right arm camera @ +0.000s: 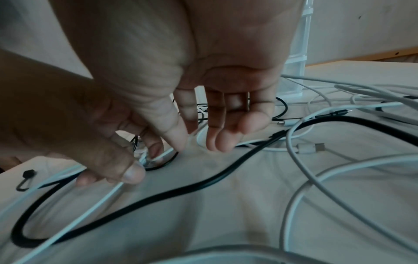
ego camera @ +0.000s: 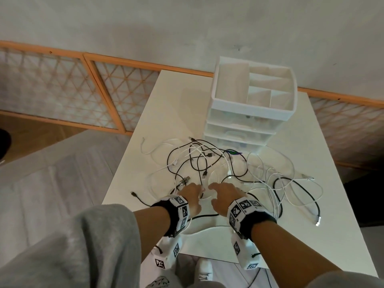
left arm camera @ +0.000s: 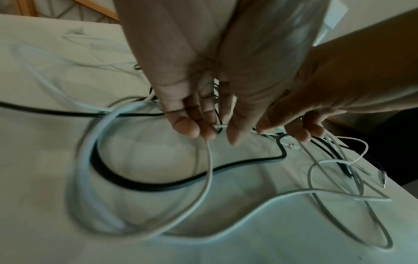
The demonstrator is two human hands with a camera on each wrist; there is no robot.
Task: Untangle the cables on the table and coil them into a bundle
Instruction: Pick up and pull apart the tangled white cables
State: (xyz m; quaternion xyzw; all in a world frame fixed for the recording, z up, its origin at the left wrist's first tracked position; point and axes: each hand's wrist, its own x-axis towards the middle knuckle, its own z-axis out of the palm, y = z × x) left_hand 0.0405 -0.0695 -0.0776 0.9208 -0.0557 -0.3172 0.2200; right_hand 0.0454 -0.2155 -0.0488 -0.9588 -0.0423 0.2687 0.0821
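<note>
Grey sleeves (ego camera: 68, 244) are filling the near edge of the head view, and both forearms are reaching toward twelve o'clock over the white tabletop (ego camera: 228, 242).

At about eleven o'clock from the wrists, the left hand (ego camera: 192, 194) is hovering low over the tangle. In the left wrist view its fingers (left arm camera: 185, 127) are curling and pinching a thin white cable (left arm camera: 209, 171) between thumb and fingertips; that cable is looping down onto the tabletop below them.

Just beside it, at one o'clock, the right hand (ego camera: 223, 196) is sitting nearly fingertip to fingertip with the left. Its fingers (right arm camera: 217, 142) are hanging relaxed and slightly bent above the surface, and the right wrist view shows nothing in their grasp.

The tangled cables (ego camera: 207, 163), black and white, are lying spread across the middle of the tabletop, running from nine o'clock of the hands round to three o'clock, where loose loops are trailing toward the right edge. A thick black cable (right arm camera: 158, 194) is snaking under both palms.

At twelve o'clock, beyond the tangle, a white drawer organiser (ego camera: 252, 104) is standing upright with an open compartment tray on top.
</note>
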